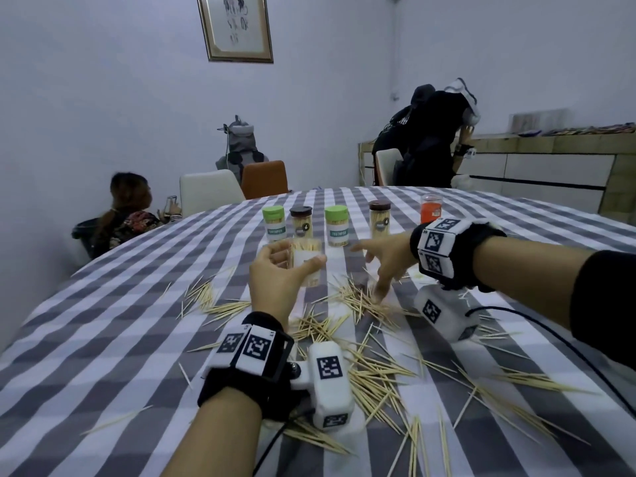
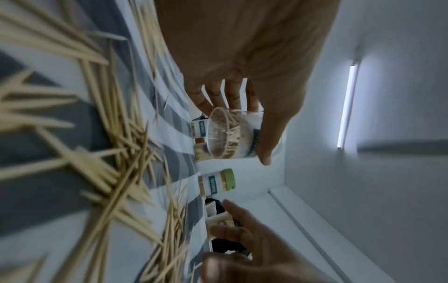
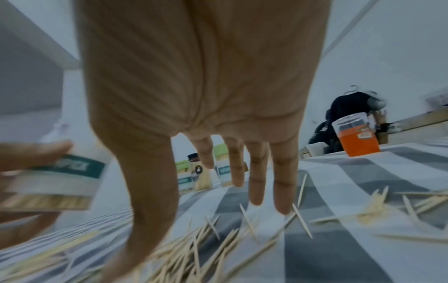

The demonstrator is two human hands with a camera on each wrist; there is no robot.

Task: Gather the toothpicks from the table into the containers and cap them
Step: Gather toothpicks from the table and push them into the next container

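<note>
My left hand [image 1: 275, 273] grips an uncapped clear container [image 1: 307, 261] partly filled with toothpicks, lifted above the checked tablecloth [image 1: 103, 339]. The left wrist view looks into the container's open mouth [image 2: 225, 134], with fingers behind it and the thumb in front. My right hand [image 1: 382, 266] reaches down with straight, spread fingers [image 3: 257, 183] onto a pile of loose toothpicks [image 1: 361, 301]. More toothpicks [image 1: 378, 376] lie scattered across the near half of the table. The held container's label [image 3: 72, 170] shows at the left of the right wrist view.
Behind my hands stands a row of capped containers: two with green lids [image 1: 273, 223] [image 1: 336, 226], two with dark lids [image 1: 301, 222] [image 1: 379, 218], and an orange one [image 1: 431, 208]. Chairs [image 1: 210, 191] and two other people [image 1: 127, 211] are beyond the table.
</note>
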